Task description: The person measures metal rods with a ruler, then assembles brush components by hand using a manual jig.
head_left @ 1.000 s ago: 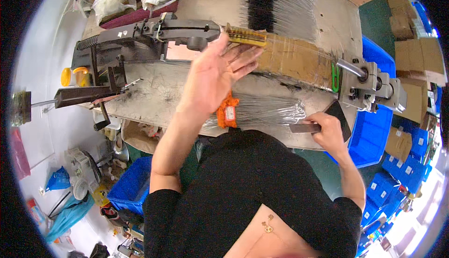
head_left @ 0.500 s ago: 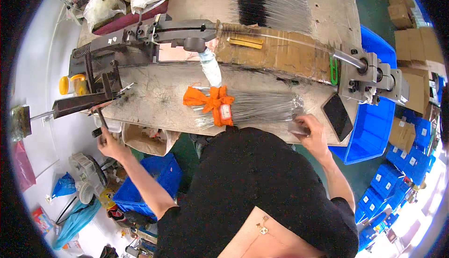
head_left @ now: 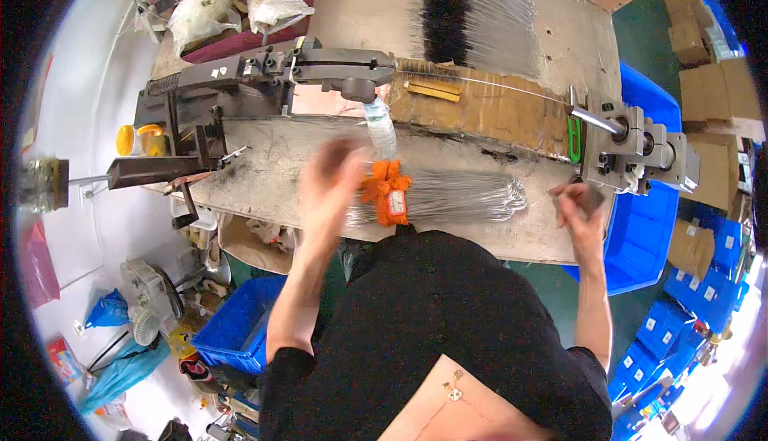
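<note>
A bundle of thin silvery wires (head_left: 472,195) lies along the front of the worktable, tied near its left end with an orange cloth (head_left: 388,193) that carries a small white-and-red tag. Over the left end of this bundle is my left hand (head_left: 326,189), smeared by motion, so its fingers and anything in them do not show clearly. To the right of the wires, my right hand (head_left: 574,211) has its fingers curled round a dark flat thing that looks like the phone (head_left: 593,199), mostly covered by the hand. The black lever handle (head_left: 186,215) hangs free at the table's left.
A dark metal clamp fixture (head_left: 320,61) stands behind the bundle, facing a shaft unit (head_left: 640,137) on the right. Between them runs a brown padded block (head_left: 488,109). More wires (head_left: 504,21) lie at the back. Blue bins (head_left: 640,241) stand beside and below the table.
My left hand has let go of the lever handle and swung right to the wire bundle. My right hand has moved right, from the wire ends to where the phone lay.
</note>
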`<state>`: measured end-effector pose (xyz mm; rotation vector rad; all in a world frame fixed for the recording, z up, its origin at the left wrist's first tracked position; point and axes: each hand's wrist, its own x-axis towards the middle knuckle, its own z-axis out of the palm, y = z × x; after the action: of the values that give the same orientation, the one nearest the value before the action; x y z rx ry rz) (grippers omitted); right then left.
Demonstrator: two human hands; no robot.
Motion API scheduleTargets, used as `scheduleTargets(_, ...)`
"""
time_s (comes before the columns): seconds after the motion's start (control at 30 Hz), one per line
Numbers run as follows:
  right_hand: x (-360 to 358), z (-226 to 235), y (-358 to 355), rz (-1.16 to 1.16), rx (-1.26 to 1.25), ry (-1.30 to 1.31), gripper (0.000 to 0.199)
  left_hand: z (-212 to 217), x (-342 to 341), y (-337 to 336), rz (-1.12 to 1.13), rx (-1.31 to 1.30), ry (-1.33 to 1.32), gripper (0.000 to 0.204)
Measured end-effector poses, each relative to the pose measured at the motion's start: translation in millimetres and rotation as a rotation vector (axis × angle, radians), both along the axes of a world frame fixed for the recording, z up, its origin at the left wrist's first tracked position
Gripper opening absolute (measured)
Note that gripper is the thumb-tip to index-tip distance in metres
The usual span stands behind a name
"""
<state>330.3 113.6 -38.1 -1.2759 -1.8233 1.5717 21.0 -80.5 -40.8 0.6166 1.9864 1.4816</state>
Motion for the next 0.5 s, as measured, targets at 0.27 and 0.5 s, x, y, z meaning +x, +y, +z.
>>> scheduleTargets(0.27,-43.9,69.3,40.6,-0.034,0.197,0.254,0.012,69.2,-5.5,45.1,-0.452,0.922,-1.6,0.038)
scheduleTargets(0.5,-133.0,117.3,56.7,0.562,0.359,0.125,0.026,76.7,17.3,49.7,-0.679,0.092,-0.25,0.038)
